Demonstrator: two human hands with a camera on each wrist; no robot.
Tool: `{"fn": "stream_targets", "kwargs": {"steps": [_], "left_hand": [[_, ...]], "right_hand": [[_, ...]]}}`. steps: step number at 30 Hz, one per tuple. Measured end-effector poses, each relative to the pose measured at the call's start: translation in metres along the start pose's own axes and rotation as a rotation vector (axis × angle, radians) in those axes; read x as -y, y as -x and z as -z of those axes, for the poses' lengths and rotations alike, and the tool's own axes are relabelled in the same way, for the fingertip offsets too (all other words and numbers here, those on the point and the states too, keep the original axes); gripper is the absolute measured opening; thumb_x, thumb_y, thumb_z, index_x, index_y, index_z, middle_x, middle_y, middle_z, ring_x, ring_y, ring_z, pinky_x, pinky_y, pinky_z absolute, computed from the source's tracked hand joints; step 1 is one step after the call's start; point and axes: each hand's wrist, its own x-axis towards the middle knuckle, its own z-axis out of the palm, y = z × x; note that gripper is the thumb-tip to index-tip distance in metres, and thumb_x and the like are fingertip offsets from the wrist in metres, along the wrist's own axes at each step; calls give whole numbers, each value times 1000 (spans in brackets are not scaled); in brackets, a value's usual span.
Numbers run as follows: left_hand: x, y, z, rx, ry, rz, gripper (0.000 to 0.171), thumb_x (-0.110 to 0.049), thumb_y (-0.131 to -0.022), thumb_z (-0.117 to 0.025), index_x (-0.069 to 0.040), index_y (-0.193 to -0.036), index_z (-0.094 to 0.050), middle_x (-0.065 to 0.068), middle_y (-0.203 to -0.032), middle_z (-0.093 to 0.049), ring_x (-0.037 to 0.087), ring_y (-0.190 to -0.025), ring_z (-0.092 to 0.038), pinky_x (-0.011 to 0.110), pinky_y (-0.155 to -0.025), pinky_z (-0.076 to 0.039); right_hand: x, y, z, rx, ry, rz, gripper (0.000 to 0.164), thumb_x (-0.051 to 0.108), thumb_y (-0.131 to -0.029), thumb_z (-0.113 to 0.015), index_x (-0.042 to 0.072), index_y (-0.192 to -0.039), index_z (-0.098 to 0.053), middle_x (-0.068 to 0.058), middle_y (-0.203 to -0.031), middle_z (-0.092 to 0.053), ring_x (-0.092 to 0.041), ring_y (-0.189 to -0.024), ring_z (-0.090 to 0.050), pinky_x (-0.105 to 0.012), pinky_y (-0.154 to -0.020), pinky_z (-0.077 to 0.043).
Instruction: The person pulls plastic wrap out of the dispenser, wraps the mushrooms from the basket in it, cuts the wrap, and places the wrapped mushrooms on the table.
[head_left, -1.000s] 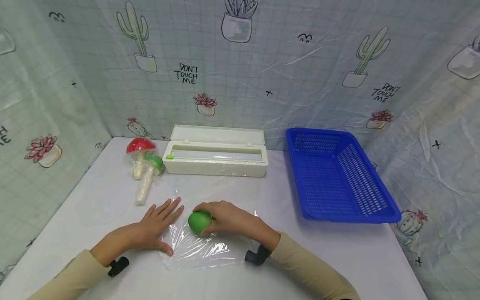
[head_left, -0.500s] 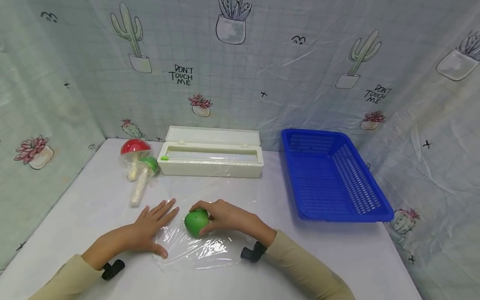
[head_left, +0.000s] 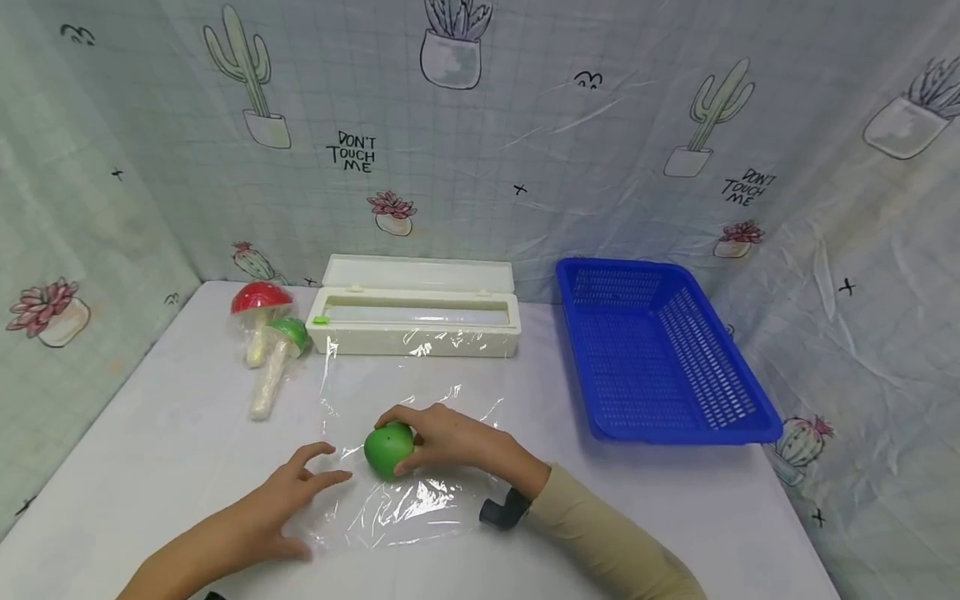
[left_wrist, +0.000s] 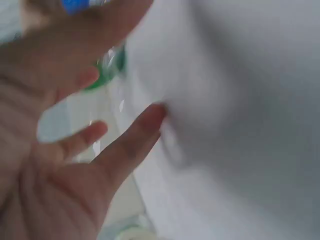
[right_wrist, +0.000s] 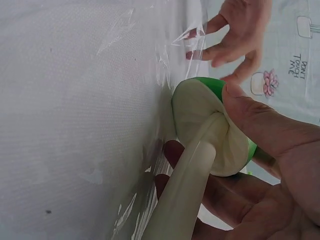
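My right hand [head_left: 453,437] grips a toy mushroom [head_left: 387,451] by its green cap. In the right wrist view its pale stem [right_wrist: 182,195] and the cream underside of the cap show between thumb and fingers. Under it a sheet of clear plastic wrap [head_left: 390,521] lies wrinkled over the white table, running back to the wrap dispenser [head_left: 420,342]. My left hand [head_left: 273,512] is at the left edge of the wrap, fingers spread and slightly bent, holding nothing. The left wrist view shows its fingers [left_wrist: 135,137] apart, partly blurred.
Two wrapped toy mushrooms, a red-capped one [head_left: 261,300] and a green-capped one [head_left: 270,379], lie back left. The white dispenser's lid [head_left: 420,272] stands raised. At the right is a blue basket [head_left: 637,375]. Patterned cloth [head_left: 450,167] hangs behind the table.
My left hand, flat on the wrap's left edge before, has drawn back toward me and bent its fingers. The wrap has shifted and wrinkled; the right hand still holds the mushroom.
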Motion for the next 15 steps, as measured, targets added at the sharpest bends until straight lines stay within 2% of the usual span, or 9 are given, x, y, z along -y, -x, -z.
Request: {"fn": "stream_targets", "kwargs": {"steps": [4,7,10,13,15], "left_hand": [[-7,-5,-12,-62,-64,-85,55,-5,-58,-94,-14,-104,-65,8,-127,-49,13,-87,-62,22,-66,-53],[-16,-9,-12,-121,-116,-125,39,-2,-64,-90,-19,-91,-67,2,-114,-59,10,-83,-64,17,-66,-51],[-27,-15,-7,-201,-208,-125,25,-9,-75,-86,-22,-89,-69,-3,-108,-65,7,-81,-64,17,-66,-51],[-35,-28,1,-279,-281,-97,6,-27,-91,-78,-24,-90,-73,-6,-107,-68,10,-90,-64,26,-71,-55],[-37,-38,5,-314,-261,-72,22,-38,-101,-63,-21,-94,-74,-6,-108,-68,13,-97,-63,30,-77,-56]], "right_hand": [[0,0,1,3,-7,-10,59,31,-84,-85,28,-135,-54,11,-105,-69,-2,-83,-60,-14,-77,-47],[1,0,2,9,-10,-18,59,31,-84,-85,28,-134,-54,10,-104,-68,-2,-82,-59,-15,-76,-47],[1,-1,3,19,-17,-24,59,31,-84,-85,27,-134,-54,10,-103,-68,-3,-82,-59,-15,-75,-48],[2,-1,3,25,-23,-24,59,31,-84,-86,27,-134,-54,9,-104,-68,-2,-82,-59,-15,-75,-48],[2,-2,2,28,-22,-27,60,31,-84,-86,27,-134,-54,10,-104,-68,-2,-82,-59,-15,-74,-48]]}}
